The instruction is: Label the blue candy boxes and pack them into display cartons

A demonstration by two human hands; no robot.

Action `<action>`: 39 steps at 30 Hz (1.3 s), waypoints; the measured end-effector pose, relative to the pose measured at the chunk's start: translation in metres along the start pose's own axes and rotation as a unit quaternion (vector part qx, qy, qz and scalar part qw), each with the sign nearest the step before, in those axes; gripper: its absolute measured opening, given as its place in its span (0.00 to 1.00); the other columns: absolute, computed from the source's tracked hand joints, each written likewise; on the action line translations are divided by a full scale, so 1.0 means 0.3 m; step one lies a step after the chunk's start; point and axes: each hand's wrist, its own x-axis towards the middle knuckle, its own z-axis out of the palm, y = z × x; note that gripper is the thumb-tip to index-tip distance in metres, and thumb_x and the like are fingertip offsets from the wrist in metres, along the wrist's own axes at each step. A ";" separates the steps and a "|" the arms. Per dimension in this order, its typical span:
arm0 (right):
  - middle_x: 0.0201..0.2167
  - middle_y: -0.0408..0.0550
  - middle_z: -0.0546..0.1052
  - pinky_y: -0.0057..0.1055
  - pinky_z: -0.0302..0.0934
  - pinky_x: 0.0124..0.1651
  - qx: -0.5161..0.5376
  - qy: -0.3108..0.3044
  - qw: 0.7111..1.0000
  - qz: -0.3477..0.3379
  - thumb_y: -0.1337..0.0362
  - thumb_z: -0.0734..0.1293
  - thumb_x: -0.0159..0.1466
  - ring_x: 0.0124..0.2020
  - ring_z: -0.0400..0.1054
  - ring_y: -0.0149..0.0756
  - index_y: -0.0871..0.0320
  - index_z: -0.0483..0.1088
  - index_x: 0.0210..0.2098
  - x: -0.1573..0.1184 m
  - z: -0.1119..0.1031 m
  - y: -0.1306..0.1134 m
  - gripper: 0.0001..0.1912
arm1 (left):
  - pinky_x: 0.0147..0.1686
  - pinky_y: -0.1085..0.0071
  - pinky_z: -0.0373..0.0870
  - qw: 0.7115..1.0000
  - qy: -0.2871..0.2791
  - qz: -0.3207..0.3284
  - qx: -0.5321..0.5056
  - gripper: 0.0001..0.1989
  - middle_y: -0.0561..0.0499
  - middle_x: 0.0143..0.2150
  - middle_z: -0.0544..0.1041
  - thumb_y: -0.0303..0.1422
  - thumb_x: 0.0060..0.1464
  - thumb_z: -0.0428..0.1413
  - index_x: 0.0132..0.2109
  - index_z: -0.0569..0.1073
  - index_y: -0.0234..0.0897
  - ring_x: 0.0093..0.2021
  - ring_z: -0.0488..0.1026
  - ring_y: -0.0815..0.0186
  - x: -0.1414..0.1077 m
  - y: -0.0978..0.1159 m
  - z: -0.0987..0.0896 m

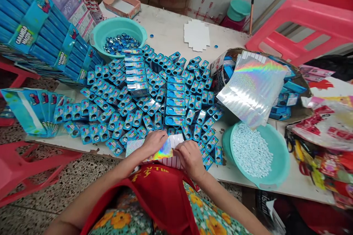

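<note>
Near the table's front edge, my left hand [154, 142] lies over a shiny holographic sheet [164, 152], its fingers bent onto the sheet's top side. My right hand [190, 156] pinches the right end of the same sheet, close to some white strips [176, 139]. Just beyond both hands stand many small blue boxes [128, 108] with round openings in their ends. Two rows of these boxes are stacked on top, one [175, 101] directly ahead of my hands and another [136, 69] farther left.
On the right, a teal basin [281, 154] holds pale pellets, beside a carton [303, 106] with blue boxes and holographic sheets [250, 88] on it. Another teal basin [118, 25] with small round pieces stands back left. Pink stools [306, 25] flank the table [165, 25].
</note>
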 end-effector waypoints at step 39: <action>0.40 0.49 0.64 0.41 0.55 0.50 0.127 0.218 0.938 0.240 0.59 0.66 0.59 0.46 0.59 0.41 0.56 0.69 0.29 0.284 0.038 0.005 0.07 | 0.27 0.75 0.57 0.983 0.050 0.031 -0.172 0.05 0.58 0.25 0.64 0.33 0.57 0.45 0.39 0.63 0.39 0.26 0.62 0.71 0.072 0.037 -0.262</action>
